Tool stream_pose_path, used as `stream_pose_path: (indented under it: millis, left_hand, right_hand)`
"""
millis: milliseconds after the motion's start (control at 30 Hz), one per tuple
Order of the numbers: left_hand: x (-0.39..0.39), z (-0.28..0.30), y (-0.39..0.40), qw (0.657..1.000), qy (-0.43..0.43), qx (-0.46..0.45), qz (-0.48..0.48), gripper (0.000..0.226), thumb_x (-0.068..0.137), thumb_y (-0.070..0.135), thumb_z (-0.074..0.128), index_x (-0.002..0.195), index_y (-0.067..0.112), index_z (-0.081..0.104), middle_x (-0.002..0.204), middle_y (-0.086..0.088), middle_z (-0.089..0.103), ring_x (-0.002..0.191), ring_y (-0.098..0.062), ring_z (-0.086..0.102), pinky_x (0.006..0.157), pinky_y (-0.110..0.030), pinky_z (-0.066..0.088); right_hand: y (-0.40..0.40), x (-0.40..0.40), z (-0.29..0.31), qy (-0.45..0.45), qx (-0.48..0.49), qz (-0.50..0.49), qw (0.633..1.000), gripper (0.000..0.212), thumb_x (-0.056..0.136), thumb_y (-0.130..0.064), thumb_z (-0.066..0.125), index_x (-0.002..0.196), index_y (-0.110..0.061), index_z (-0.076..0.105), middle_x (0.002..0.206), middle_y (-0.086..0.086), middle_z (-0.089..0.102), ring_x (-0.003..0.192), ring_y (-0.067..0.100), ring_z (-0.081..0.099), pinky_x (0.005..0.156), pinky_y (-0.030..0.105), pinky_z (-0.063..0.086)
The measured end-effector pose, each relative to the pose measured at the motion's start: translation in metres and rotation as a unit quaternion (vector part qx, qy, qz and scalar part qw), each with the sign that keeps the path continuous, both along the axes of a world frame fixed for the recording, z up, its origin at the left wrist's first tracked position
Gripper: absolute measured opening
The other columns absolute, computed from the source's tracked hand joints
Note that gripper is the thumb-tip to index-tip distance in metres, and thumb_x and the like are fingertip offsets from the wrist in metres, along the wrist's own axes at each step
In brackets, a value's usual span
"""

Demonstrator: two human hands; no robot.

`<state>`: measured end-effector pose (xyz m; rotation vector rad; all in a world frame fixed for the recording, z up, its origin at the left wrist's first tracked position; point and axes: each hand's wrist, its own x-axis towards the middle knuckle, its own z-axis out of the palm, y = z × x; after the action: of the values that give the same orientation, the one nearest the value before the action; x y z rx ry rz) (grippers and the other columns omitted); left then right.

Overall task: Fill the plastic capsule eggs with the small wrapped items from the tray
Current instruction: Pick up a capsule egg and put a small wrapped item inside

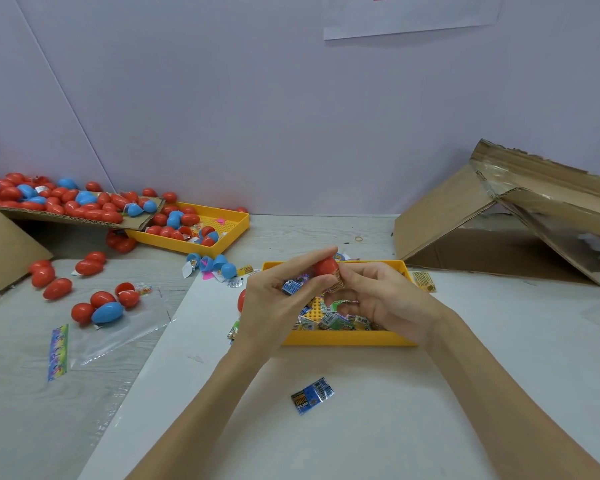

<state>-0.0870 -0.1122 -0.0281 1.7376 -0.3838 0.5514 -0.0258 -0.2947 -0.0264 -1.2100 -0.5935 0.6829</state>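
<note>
Above a yellow tray [347, 339] of small wrapped items [329, 322], my left hand [278, 299] grips a red capsule egg half [325, 266] between thumb and fingers. Against the egg's opening, my right hand [378, 299] pinches a small wrapped item [336, 285]. A second red egg piece [241, 301] peeks out behind my left hand. One blue wrapped item [312, 395] lies alone on the white sheet near me.
Red and blue eggs [97, 306] lie scattered at left, more heaped on a cardboard flap [70, 202] and in a second yellow tray [222, 237]. Open blue egg halves [215, 265] sit behind. A tilted cardboard box [499, 230] stands at right.
</note>
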Motion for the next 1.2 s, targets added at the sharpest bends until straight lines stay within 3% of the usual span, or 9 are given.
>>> stream_pose_path:
  millis: [200, 367, 600, 700, 833, 900, 1033, 1100, 1200]
  left_hand:
    - [0.001, 0.000, 0.001, 1.000, 0.000, 0.011, -0.014, 0.038, 0.084, 0.024, 0.073, 0.122, 0.024, 0.070, 0.118, 0.012, 0.074, 0.118, -0.009, 0.066, 0.098, -0.024, 0.054]
    - [0.001, -0.001, 0.002, 0.999, -0.004, -0.009, -0.037, 0.041, 0.085, 0.016, 0.071, 0.125, 0.011, 0.067, 0.121, 0.005, 0.073, 0.119, -0.009, 0.066, 0.097, -0.021, 0.053]
    - [0.002, -0.003, 0.001, 0.999, -0.010, 0.039, 0.004, 0.037, 0.091, 0.022, 0.069, 0.128, 0.020, 0.069, 0.123, 0.011, 0.072, 0.120, -0.008, 0.064, 0.097, -0.018, 0.051]
    - [0.004, -0.003, 0.004, 0.993, -0.010, 0.107, 0.044, 0.044, 0.094, 0.022, 0.071, 0.136, 0.025, 0.063, 0.127, 0.015, 0.066, 0.122, -0.010, 0.060, 0.095, -0.014, 0.049]
    - [0.005, -0.003, 0.006, 0.993, 0.043, 0.099, 0.037, 0.040, 0.094, 0.025, 0.069, 0.133, 0.026, 0.062, 0.122, 0.007, 0.064, 0.106, -0.014, 0.067, 0.088, -0.029, 0.059]
    - [0.005, -0.004, 0.004, 0.995, 0.065, 0.072, 0.039, 0.041, 0.091, 0.030, 0.072, 0.130, 0.023, 0.062, 0.121, 0.000, 0.065, 0.099, -0.016, 0.071, 0.084, -0.035, 0.062]
    - [0.006, -0.006, 0.005, 0.995, 0.079, 0.047, 0.045, 0.040, 0.086, 0.018, 0.080, 0.123, 0.019, 0.063, 0.111, 0.001, 0.069, 0.097, -0.012, 0.073, 0.083, -0.032, 0.062]
    - [0.006, -0.005, 0.006, 0.995, 0.081, 0.037, 0.037, 0.041, 0.086, 0.015, 0.080, 0.124, 0.019, 0.063, 0.108, 0.003, 0.070, 0.098, -0.011, 0.072, 0.085, -0.029, 0.061]
    - [0.006, -0.004, 0.007, 0.996, 0.050, 0.056, 0.046, 0.045, 0.086, 0.014, 0.080, 0.127, 0.018, 0.061, 0.110, 0.004, 0.069, 0.102, -0.011, 0.070, 0.085, -0.023, 0.059]
  right_hand:
    - [-0.001, -0.001, 0.001, 0.006, 0.008, -0.011, 1.000, 0.036, 0.094, -0.042, 0.066, 0.119, -0.017, 0.075, 0.112, 0.003, 0.073, 0.105, 0.015, 0.068, 0.086, 0.027, 0.057]
    - [-0.002, -0.001, 0.002, 0.010, 0.006, -0.014, 1.000, 0.038, 0.095, -0.041, 0.062, 0.119, -0.015, 0.075, 0.112, 0.004, 0.072, 0.106, 0.015, 0.068, 0.087, 0.027, 0.057]
    - [0.000, -0.001, 0.001, 0.018, 0.002, -0.042, 0.999, 0.037, 0.092, -0.039, 0.069, 0.120, -0.015, 0.075, 0.115, 0.008, 0.072, 0.105, 0.019, 0.068, 0.083, 0.027, 0.057]
    - [0.001, -0.002, 0.001, -0.025, -0.017, -0.086, 0.996, 0.036, 0.089, -0.030, 0.075, 0.124, -0.022, 0.073, 0.120, 0.006, 0.073, 0.107, 0.016, 0.069, 0.083, 0.024, 0.056]
    - [0.000, 0.000, -0.004, -0.072, -0.012, -0.088, 0.993, 0.038, 0.088, -0.009, 0.075, 0.125, -0.019, 0.072, 0.128, 0.003, 0.071, 0.121, 0.017, 0.066, 0.097, 0.024, 0.053]
    - [0.000, 0.002, -0.006, -0.090, -0.023, -0.083, 0.992, 0.040, 0.092, 0.003, 0.068, 0.125, -0.018, 0.073, 0.133, 0.001, 0.069, 0.128, 0.015, 0.061, 0.101, 0.024, 0.051]
    - [-0.002, 0.004, -0.008, -0.099, -0.013, -0.105, 0.989, 0.054, 0.091, 0.020, 0.048, 0.124, -0.014, 0.074, 0.136, -0.001, 0.067, 0.134, 0.011, 0.055, 0.104, 0.026, 0.049]
    - [-0.002, 0.004, -0.007, -0.080, 0.026, -0.107, 0.991, 0.046, 0.096, 0.014, 0.049, 0.130, -0.010, 0.068, 0.137, 0.005, 0.066, 0.134, 0.015, 0.056, 0.102, 0.024, 0.050]
    - [0.001, 0.003, -0.006, -0.038, 0.036, -0.119, 0.992, 0.031, 0.105, -0.013, 0.053, 0.133, -0.011, 0.066, 0.135, 0.011, 0.066, 0.128, 0.024, 0.062, 0.101, 0.029, 0.053]
